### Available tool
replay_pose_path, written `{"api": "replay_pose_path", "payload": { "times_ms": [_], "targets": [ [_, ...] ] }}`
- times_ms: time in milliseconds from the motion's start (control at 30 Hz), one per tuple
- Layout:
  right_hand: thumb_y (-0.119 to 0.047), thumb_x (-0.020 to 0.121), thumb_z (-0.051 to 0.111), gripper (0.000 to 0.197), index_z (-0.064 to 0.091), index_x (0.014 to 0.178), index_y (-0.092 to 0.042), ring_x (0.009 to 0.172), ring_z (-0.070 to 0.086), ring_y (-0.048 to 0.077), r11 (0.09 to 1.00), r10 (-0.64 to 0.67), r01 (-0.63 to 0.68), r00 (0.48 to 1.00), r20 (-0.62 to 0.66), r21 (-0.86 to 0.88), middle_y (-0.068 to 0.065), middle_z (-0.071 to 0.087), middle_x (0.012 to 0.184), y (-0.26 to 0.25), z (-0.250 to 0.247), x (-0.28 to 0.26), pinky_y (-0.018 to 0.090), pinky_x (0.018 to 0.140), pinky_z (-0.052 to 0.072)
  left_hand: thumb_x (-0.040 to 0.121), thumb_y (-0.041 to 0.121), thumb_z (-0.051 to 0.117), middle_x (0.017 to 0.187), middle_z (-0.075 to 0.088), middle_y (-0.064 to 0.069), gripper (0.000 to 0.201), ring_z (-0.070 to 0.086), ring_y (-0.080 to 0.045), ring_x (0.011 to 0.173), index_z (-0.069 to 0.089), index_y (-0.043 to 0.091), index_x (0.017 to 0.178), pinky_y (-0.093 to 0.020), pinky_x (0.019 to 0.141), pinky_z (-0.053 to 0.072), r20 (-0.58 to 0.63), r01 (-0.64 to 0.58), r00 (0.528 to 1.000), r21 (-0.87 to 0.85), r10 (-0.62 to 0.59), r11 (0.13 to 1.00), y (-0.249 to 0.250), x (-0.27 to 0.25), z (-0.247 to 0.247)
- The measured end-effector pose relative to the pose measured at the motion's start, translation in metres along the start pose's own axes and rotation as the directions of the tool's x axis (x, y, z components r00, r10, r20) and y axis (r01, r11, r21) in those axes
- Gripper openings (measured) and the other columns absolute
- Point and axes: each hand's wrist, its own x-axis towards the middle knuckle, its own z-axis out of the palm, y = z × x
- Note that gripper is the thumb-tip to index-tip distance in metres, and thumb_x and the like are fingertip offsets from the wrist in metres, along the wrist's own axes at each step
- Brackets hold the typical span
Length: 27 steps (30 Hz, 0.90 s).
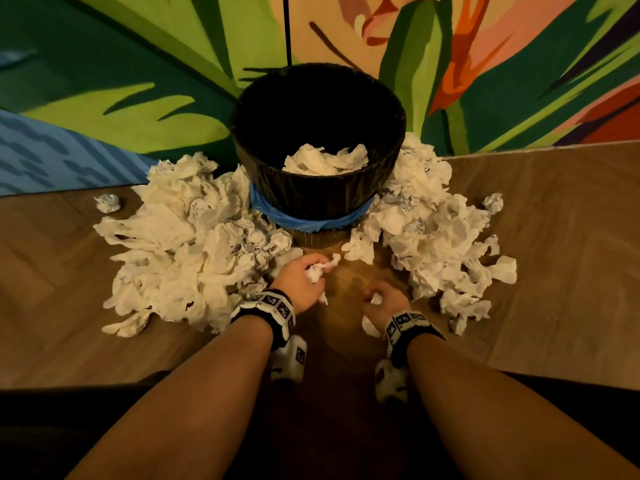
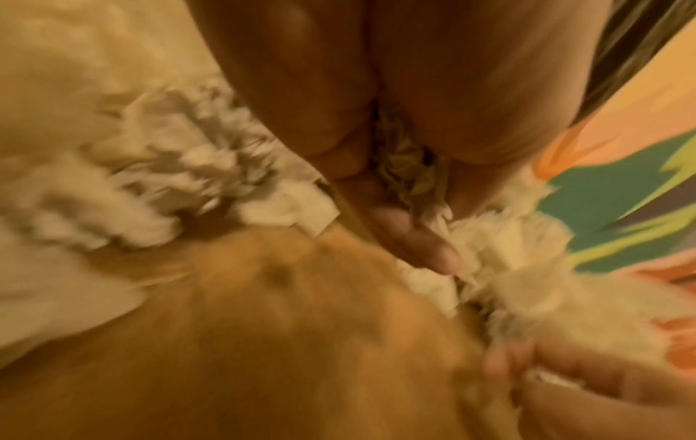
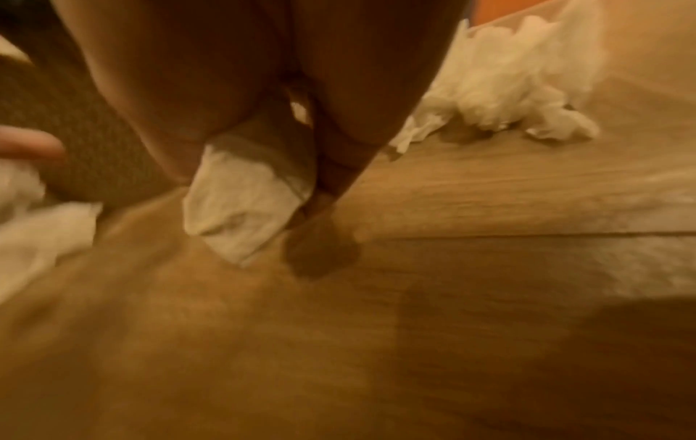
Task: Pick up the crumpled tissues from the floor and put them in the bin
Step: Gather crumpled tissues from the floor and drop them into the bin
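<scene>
A black ribbed bin (image 1: pixel 318 188) stands against the painted wall with several white tissues (image 1: pixel 325 159) inside it. Big heaps of crumpled tissues lie on the floor to its left (image 1: pixel 180 244) and right (image 1: pixel 440 230). My left hand (image 1: pixel 304 275) is low over the floor in front of the bin, its fingers curled round a crumpled tissue (image 1: pixel 320 270); in the left wrist view that tissue (image 2: pixel 406 166) shows between palm and fingers. My right hand (image 1: pixel 382 299) is beside it and grips a tissue (image 3: pixel 241 202) that hangs out of the fist.
A blue bag edge (image 1: pixel 301 216) rings the bin under its rim. Stray tissue balls lie at far left (image 1: pixel 108 202) and far right (image 1: pixel 493 202). Bare wooden floor (image 1: pixel 571 271) spreads right, left and between the heaps.
</scene>
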Motion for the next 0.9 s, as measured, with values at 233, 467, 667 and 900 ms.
{"api": "replay_pose_path", "payload": {
  "times_ms": [233,467,667,900],
  "targets": [
    [-0.026,0.091,0.062,0.006,0.066,0.09,-0.021,0.089,0.062,0.02,0.926,0.039,0.081,0.951,-0.307,0.368,0.003,0.069,0.096,-0.037,-0.06,0.006,0.028,0.078,0.047,0.075,-0.01,0.062,0.096,0.064,0.007,0.035,0.059,-0.005,0.095,0.067,0.023,0.063,-0.025,0.094,0.044,0.132,-0.535,0.84,0.038,0.526,0.844,0.117,-0.009,-0.025],
    [-0.018,0.09,0.062,0.01,0.071,0.095,-0.02,0.071,0.055,-0.014,0.671,-0.114,0.599,0.665,-0.738,0.437,-0.011,0.066,0.089,-0.126,-0.167,-0.024,-0.002,0.063,0.038,0.075,-0.003,0.065,0.096,0.054,-0.007,0.01,0.058,-0.028,0.093,0.07,0.004,0.08,-0.018,0.084,0.04,-0.299,-0.629,0.709,0.143,0.639,0.764,0.203,0.01,-0.095],
    [-0.007,0.083,0.043,0.028,0.059,0.102,-0.021,0.097,0.05,0.018,0.497,-0.284,0.709,0.678,-0.678,0.501,0.006,0.051,0.109,-0.21,-0.198,-0.048,0.029,0.088,0.041,0.077,0.011,0.062,0.114,0.045,-0.023,0.015,0.052,-0.03,0.102,0.053,0.014,0.089,-0.029,0.083,0.039,-0.369,-0.261,0.874,0.192,0.316,0.946,0.18,0.029,-0.159],
    [0.0,0.089,0.044,0.056,0.037,0.142,-0.019,0.092,0.053,0.012,0.724,-0.626,0.69,0.654,-0.424,-0.006,0.006,0.046,0.135,-0.239,-0.181,-0.042,0.024,0.088,0.042,0.086,0.011,0.059,0.14,0.023,-0.018,0.051,0.036,-0.041,0.125,0.041,0.008,0.134,-0.039,0.112,0.029,-0.437,-0.115,0.866,0.299,0.243,0.947,0.153,0.036,-0.157]
  ]
}}
